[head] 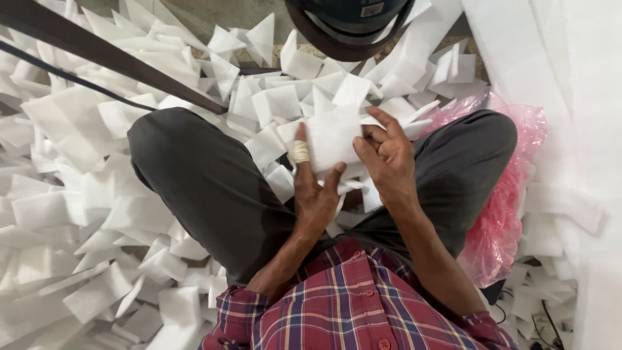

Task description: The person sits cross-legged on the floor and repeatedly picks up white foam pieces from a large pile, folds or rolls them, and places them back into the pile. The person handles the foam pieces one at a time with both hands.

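Looking down from the head view: sitting cross-legged on the floor, knees in dark trousers [214, 188] spread wide, checked shirt [350, 304] at the bottom edge. Holding a white foam square [332, 139] up over the lap, between both hands. Left hand [315, 188] closing its grip on the square's lower edge, thumb pressing the near face, a bandaged finger [299, 150] lying up the left side. Right hand [387, 159] pinching the right edge, fingers half curled behind it. Judging the handling: keeping both thumbs flat on the soft sheet, pinching near the edges, avoiding creasing. Lying all around on the floor, a loose heap of white foam pieces [78, 194]. Sitting by the right knee, a pink plastic bag [502, 220], crumpled; contents not showing from here.
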